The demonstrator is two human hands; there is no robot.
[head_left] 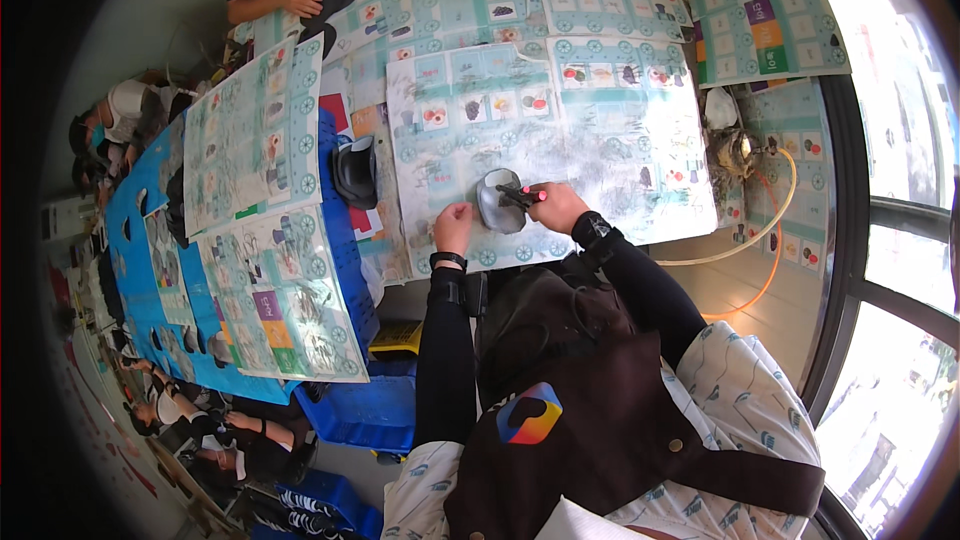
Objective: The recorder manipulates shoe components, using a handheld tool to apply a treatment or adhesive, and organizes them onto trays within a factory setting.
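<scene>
The right hand [558, 207] grasps a dark tool with pinkish-red parts [514, 197], its dark end over the grey, rounded piece [504, 220]; contact between the two cannot be confirmed. The left hand [452, 228] is beside the piece with its fingers curled and apart from it; whether a small item is pinched there cannot be determined. The piece is between the hands, on the near part of the sheet-covered work surface [440, 180].

Handling: the piece appears thin and light, probably flexible rather than brittle, and may slide on the smooth, smudged covering. Recommended hold: steady its rim on the side facing the left hand, with fingertips clear of the tool; grip the tool by its pinkish-red end, inside the right hand
</scene>
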